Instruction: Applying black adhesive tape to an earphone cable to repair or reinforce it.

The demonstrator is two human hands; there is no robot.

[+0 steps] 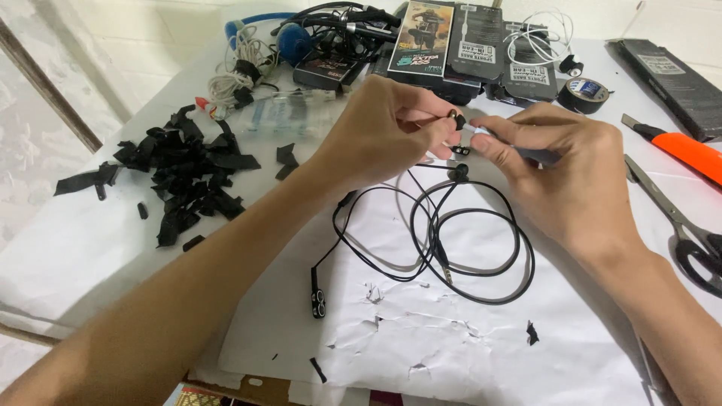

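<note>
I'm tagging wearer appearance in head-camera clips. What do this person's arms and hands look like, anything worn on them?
Both forearms are bare as far as the frame shows: no sleeves in view. The left hand and right hand wear no gloves, and no rings, watch or bracelet show on the visible sides. Fingernails are short and unpainted where visible. No markings or bandages can be seen.

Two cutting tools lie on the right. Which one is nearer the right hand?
The scissors, grey blades and black handles, lie beside the right hand; the orange knife lies farther out.
</note>
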